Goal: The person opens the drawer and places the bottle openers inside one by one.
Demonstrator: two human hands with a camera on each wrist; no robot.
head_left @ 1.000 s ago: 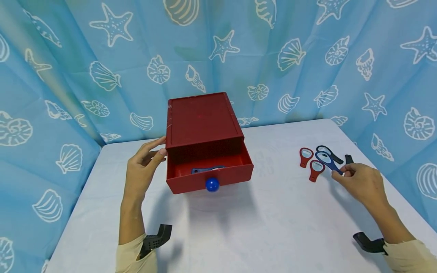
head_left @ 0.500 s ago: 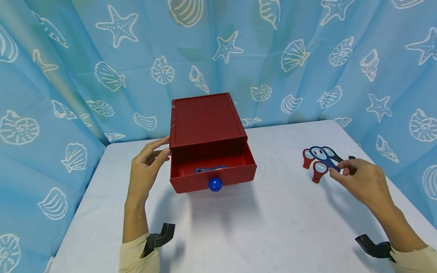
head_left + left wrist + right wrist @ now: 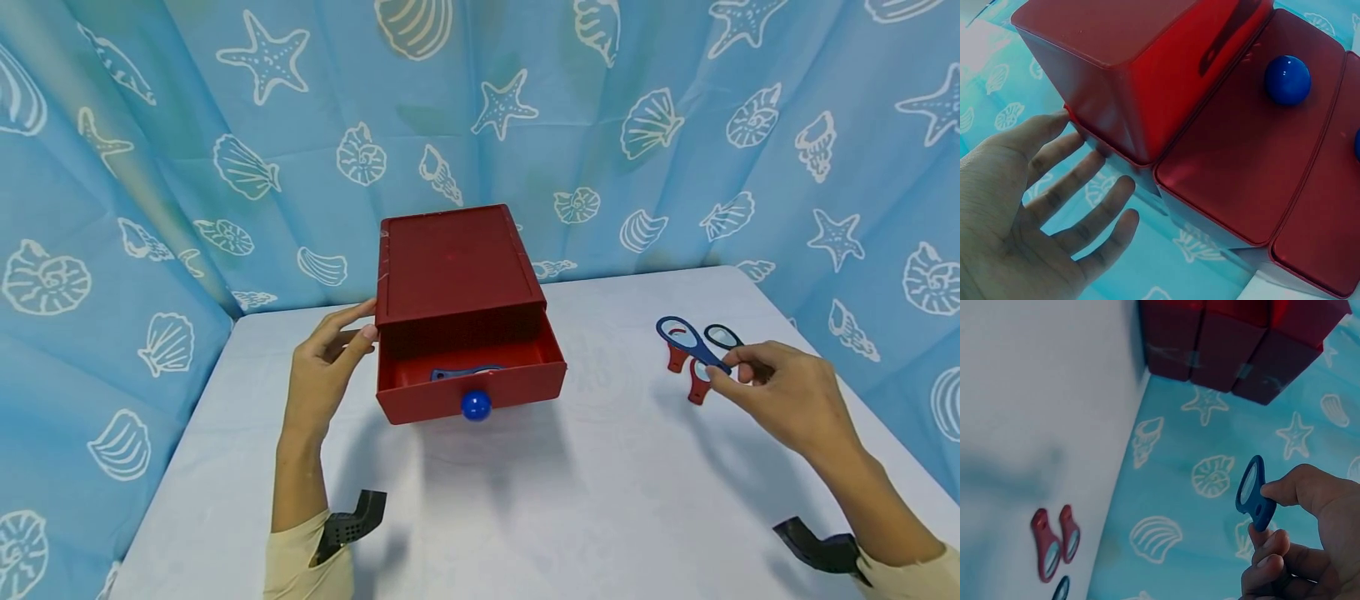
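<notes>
My right hand (image 3: 787, 400) pinches the handle of a blue magnifying glass (image 3: 678, 335) between thumb and fingers, its lens pointing left. In the right wrist view this magnifying glass (image 3: 1262, 514) is held off the table. Beneath it lie two red magnifying glasses (image 3: 699, 390) and a black one (image 3: 723, 337), partly covered in the head view. My left hand (image 3: 324, 367) touches the left side of a red drawer cabinet (image 3: 453, 267), fingers spread. The top drawer (image 3: 420, 407) is pulled out, with another blue magnifying glass (image 3: 450, 374) inside.
A blue knob (image 3: 476, 406) sticks out from the open drawer. Closed drawers (image 3: 1229, 169) lie under it in the left wrist view. The white table (image 3: 600, 500) ends at a blue shell-patterned curtain (image 3: 570, 150) behind and to the sides.
My right hand has lifted the blue magnifying glass and carried it left over the red ones. My left hand stays against the cabinet. The head view has shifted slightly.
</notes>
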